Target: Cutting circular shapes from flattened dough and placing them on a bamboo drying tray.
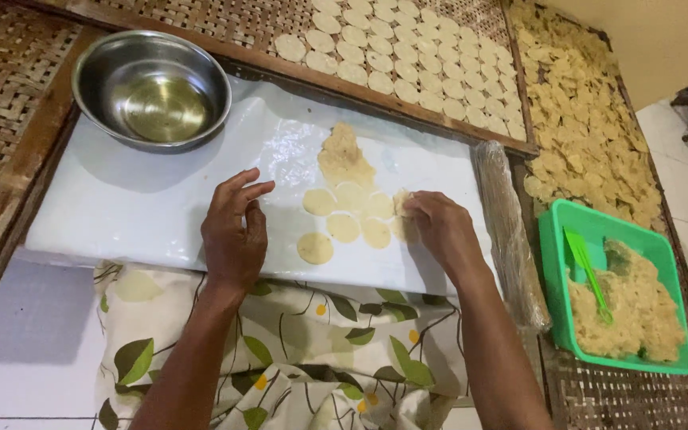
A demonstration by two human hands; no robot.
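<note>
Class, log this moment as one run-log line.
left hand: flat on white sheet | right hand: on dough discs | steel bowl: upper left

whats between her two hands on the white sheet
In the head view, flat round dough discs lie on the white sheet between the left hand and right hand.

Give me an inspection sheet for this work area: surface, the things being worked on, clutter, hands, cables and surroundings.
Surface: white plastic sheet over a board, glossy.
Job's things: flat dough discs on the sheet below a rough dough lump.
Clutter: steel bowl with some clear liquid; wrapped rolling pin; green tub of dough with a green spatula.
Hands: left hand rests flat on the sheet; right hand pinches at a disc's edge.
Cables: nothing seen.
Surroundings: woven tray of rowed discs, another heaped with pieces, leaf-print cloth, tiled floor.
</note>
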